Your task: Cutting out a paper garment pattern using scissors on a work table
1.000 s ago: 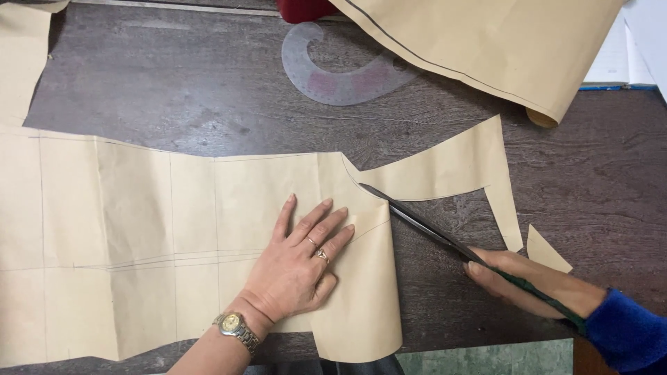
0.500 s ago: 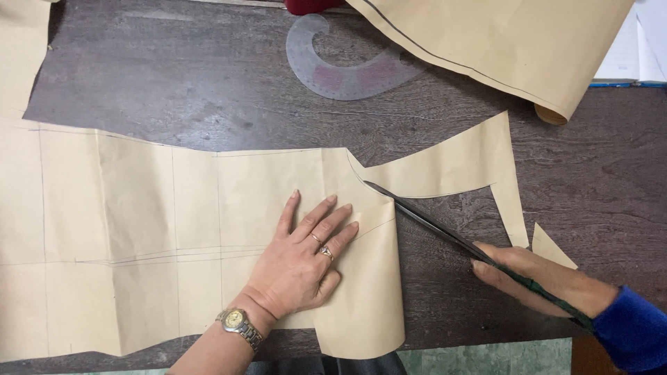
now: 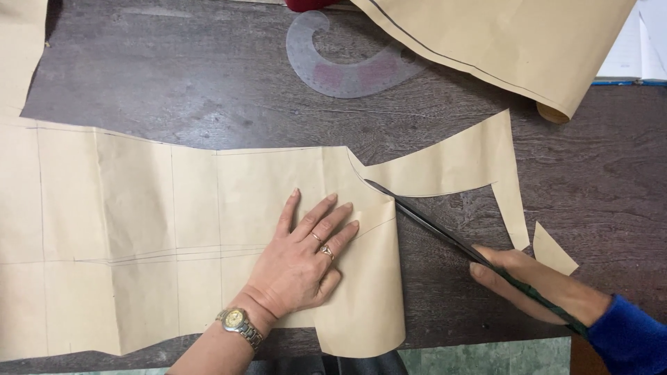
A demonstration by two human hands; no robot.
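Observation:
A long piece of tan pattern paper with pencil lines lies flat on a dark wooden table. My left hand, wearing a ring and a wristwatch, presses flat on the paper near its right end. My right hand, in a blue sleeve, grips long dark scissors. The blade tips sit in the cut where a curved strip of offcut paper branches off to the right.
A clear curved ruler lies at the top centre. A large roll of tan paper drapes over the top right. A small paper scrap sits by my right hand. A white book edge is at far right.
The scissors have moved a little farther into the cut. The left hand stays pressed on the paper. The view has shifted slightly.

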